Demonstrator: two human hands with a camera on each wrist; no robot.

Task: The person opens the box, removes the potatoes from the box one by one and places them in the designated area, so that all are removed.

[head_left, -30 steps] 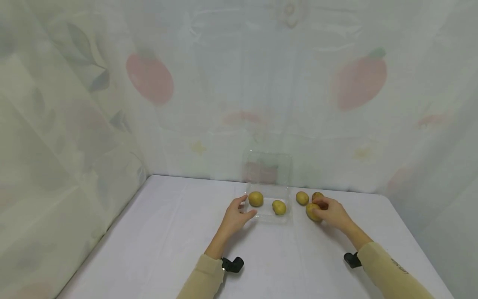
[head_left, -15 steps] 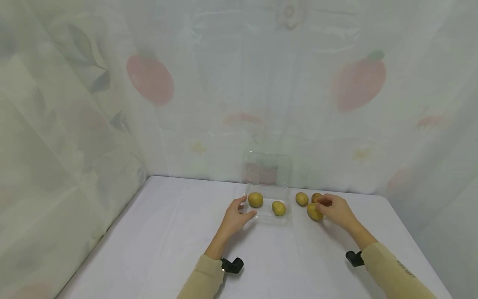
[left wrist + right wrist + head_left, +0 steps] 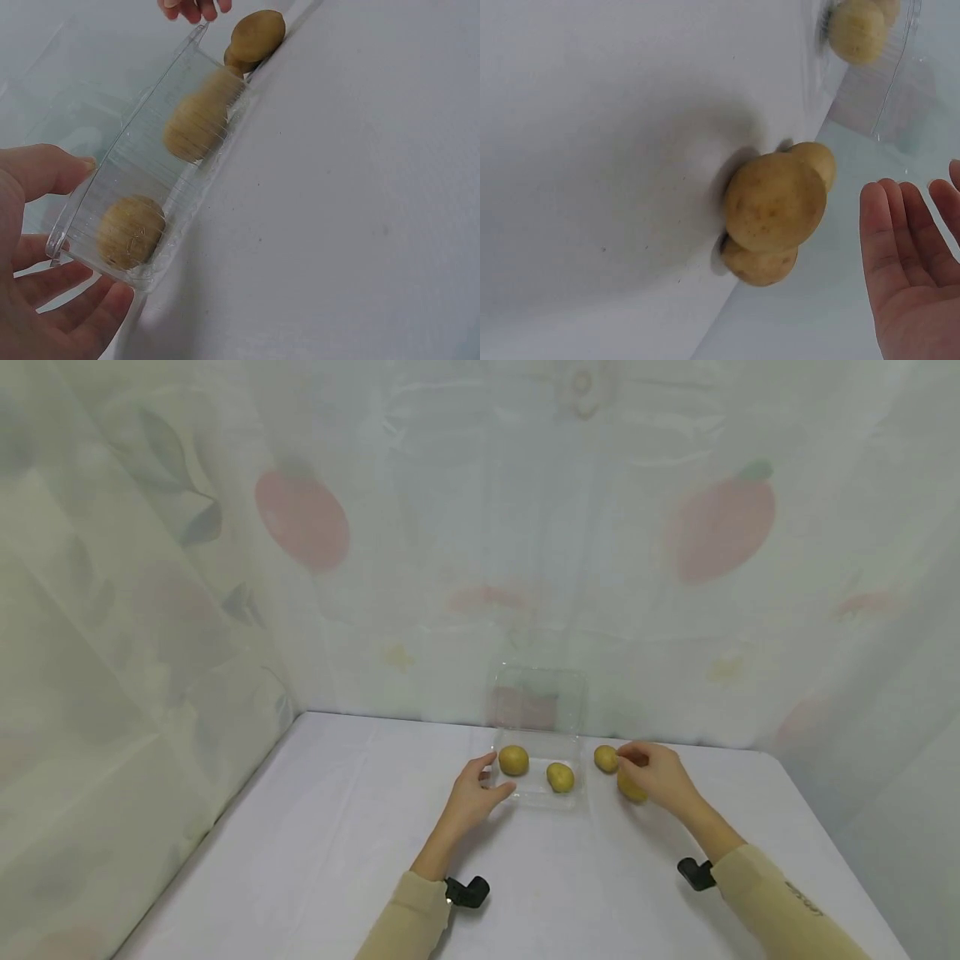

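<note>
The right hand (image 3: pixel 656 775) has moved a little to the left and farther away since a moment ago. It now hovers over the loose potatoes, with its fingertips close to the far left one. The left hand (image 3: pixel 472 792) has stayed where it was, and the tray and its two potatoes have not moved.

Nearest to the person are the two beige sleeves (image 3: pixel 408 922) and a small black camera (image 3: pixel 467 891) at each wrist. They rest over the white table (image 3: pixel 315 852).

Next comes the left hand. Its thumb and fingers are curled round the near left corner of the clear tray (image 3: pixel 537 797). The wrist view shows the thumb inside the rim and the fingers under the corner. The tray holds two potatoes: one (image 3: pixel 513 760) at the far left, close to the thumb, and one (image 3: pixel 560 777) more to the right.

To the right of the tray lie three loose potatoes, bunched together. The right hand is above them with its fingers straight and a bit apart. It holds nothing. In the right wrist view the palm is just beside the big potato (image 3: pixel 775 202) but does not touch it. The hand covers most of the group in the head view. Only the left potato (image 3: pixel 606 758) and part of the near one (image 3: pixel 632 789) show.

Farthest away, the tray's open lid (image 3: pixel 536 697) leans up against a pale curtain (image 3: pixel 300 518) with red fruit on it.
</note>
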